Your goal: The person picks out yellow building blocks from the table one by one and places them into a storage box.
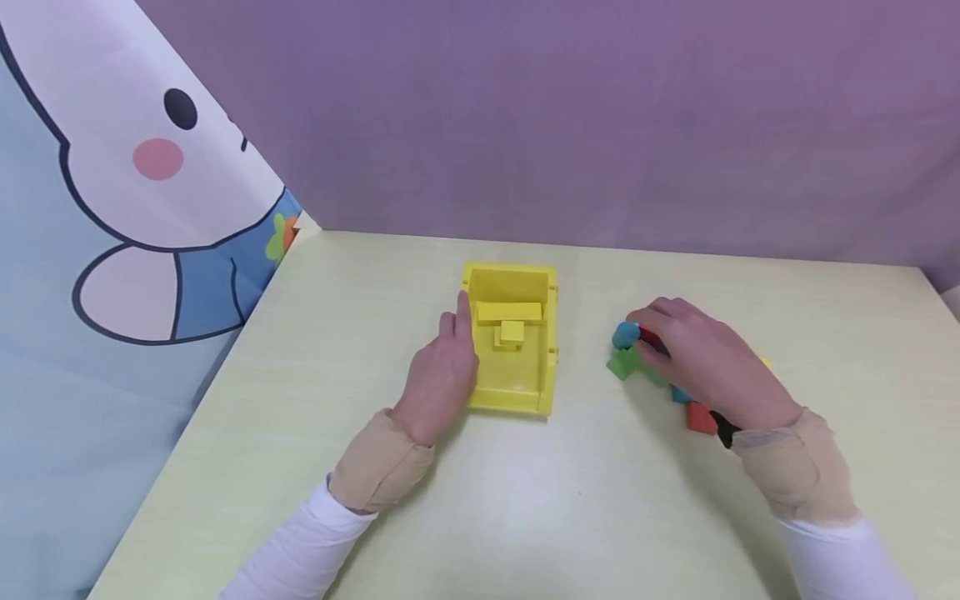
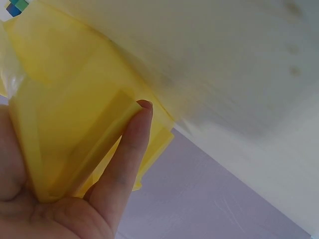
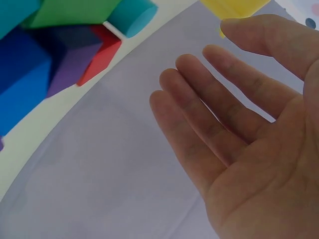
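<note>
A yellow plastic box (image 1: 551,383), open at the top, stands mid-table. Several yellow blocks (image 1: 510,313) lie inside it. My left hand (image 1: 442,375) rests against its left side with extended fingers; the left wrist view shows a fingertip touching the yellow wall (image 2: 75,64). To the right, my right hand (image 1: 693,354) hovers over a cluster of coloured blocks. In the right wrist view its fingers are loosely spread, with nothing between them. Near it lie a blue cylinder (image 1: 626,335), green blocks (image 1: 624,363), a red block (image 1: 702,418) and a purple block (image 3: 75,55).
The pale tabletop (image 1: 525,500) carries the box and blocks. A purple cloth (image 1: 600,125) hangs behind its far edge. On the left is a light-blue cloth with a cartoon figure (image 1: 172,167). Part of the block cluster is hidden under my right hand.
</note>
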`<action>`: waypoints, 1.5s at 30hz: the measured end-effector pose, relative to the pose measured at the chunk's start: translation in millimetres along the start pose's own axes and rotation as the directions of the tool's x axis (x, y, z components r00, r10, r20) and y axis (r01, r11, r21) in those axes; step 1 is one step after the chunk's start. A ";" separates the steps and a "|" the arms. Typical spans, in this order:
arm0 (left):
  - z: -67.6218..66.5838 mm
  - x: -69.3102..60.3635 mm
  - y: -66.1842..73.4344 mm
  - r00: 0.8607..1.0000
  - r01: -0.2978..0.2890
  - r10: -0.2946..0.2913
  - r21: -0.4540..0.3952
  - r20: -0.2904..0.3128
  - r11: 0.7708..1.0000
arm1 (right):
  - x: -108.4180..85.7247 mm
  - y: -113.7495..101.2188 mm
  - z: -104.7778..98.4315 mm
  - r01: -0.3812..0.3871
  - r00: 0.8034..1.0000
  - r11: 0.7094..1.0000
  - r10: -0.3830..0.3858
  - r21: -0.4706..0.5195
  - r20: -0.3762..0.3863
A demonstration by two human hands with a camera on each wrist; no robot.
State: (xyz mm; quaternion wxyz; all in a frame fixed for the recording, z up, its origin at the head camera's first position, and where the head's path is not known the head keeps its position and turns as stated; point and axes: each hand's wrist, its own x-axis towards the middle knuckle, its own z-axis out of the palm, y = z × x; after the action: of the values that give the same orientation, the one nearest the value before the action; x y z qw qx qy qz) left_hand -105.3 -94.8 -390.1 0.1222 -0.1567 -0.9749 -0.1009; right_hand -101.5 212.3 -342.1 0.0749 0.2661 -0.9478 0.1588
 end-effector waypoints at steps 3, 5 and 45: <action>0.2 -0.4 0.1 1.000 0.001 -0.001 0.012 0.001 1.000 | -4.2 4.5 -0.4 0.017 0.999 1.000 -0.017 -0.016 -0.029; -0.6 -0.4 0.4 1.000 0.000 0.000 0.017 -0.008 1.000 | -5.8 6.8 -1.0 0.025 0.999 0.999 -0.026 -0.025 -0.041; -0.5 -0.9 1.0 1.000 -0.008 0.008 0.019 -0.013 1.000 | -34.1 39.9 -1.7 0.000 1.000 0.993 -0.003 -0.115 -0.025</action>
State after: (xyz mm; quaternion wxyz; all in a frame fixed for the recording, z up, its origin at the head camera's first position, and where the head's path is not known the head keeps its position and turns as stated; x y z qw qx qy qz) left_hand -104.0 -94.2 -389.7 0.1305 -0.1588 -0.9743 -0.0923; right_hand -93.6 261.5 -358.6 0.1021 0.2598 -0.9543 0.1071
